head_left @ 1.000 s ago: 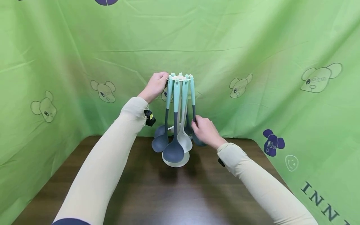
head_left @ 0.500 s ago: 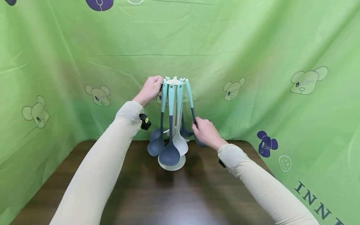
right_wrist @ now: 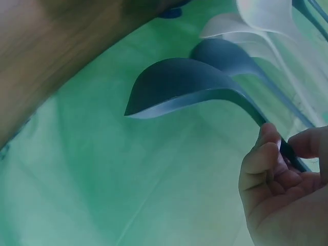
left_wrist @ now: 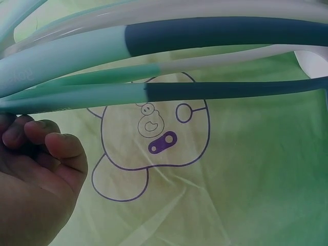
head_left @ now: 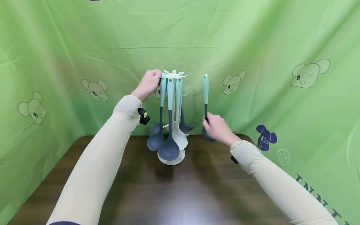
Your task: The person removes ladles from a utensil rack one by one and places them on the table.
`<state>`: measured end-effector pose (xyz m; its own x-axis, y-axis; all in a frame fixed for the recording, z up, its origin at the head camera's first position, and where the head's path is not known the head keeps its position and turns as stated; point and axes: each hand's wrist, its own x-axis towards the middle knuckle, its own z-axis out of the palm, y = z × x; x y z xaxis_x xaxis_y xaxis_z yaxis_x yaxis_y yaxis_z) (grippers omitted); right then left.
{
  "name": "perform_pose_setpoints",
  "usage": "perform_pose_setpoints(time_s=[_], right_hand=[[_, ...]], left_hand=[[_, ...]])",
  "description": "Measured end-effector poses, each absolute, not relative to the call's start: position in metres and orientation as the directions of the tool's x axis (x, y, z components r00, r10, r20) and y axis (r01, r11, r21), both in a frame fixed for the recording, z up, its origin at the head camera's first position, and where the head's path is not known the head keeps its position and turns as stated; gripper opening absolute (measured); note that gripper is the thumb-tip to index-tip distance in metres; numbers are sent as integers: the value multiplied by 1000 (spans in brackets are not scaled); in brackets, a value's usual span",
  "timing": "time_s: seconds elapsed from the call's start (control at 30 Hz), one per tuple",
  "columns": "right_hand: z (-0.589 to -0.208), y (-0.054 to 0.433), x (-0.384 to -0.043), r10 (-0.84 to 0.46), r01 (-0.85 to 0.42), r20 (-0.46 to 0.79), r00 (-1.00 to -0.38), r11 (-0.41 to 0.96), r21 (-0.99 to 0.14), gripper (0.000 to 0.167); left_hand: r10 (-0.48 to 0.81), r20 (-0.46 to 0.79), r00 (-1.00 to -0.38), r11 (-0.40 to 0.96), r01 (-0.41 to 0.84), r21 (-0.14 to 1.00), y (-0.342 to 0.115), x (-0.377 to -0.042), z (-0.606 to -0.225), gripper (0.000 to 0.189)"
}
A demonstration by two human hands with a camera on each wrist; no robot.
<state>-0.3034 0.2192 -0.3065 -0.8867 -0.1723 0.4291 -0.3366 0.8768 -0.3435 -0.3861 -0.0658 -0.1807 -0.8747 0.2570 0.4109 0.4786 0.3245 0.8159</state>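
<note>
A white utensil rack stands on the table, with several ladles and spoons hung round its top by mint handles. My left hand holds the rack at its top left edge; its fingers are curled under the handle ends in the left wrist view, where the grip itself is hidden. To the right, apart from the rack, my right hand grips a dark grey ladle low on its shaft, mint handle upright. The bowl of this ladle points away from the fingers in the right wrist view.
Dark ladles and a pale grey ladle hang low over the rack's round base. The brown table ends at a green cloth backdrop behind and at both sides.
My right hand has drawn the grey ladle off the rack and moved it right; its handle top is now apart from the hooks. The left hand keeps its place at the rack's top.
</note>
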Motion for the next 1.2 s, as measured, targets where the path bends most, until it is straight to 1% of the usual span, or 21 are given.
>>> perform_pose_setpoints(time_s=[0.3,0.63,0.83,1.2], right_hand=[[-319,255,-296,-220,-342,363,-906,883,-321,18],[-330,290,-296,-242,-306,277,-930,926,-220,16],[-345,315,-299,-237,-285,239,-942,939,-194,16],[-369,353,-302,-216,-258,226,-950,950,-176,17]], left_hand=[[260,398,-880,349,470,811,-69,-383,-177,38],[252,389,-886,355,459,814,-72,-380,-171,38],[249,386,-889,355,454,817,-73,-378,-169,38],[238,377,-895,351,441,826,-78,-373,-170,38]])
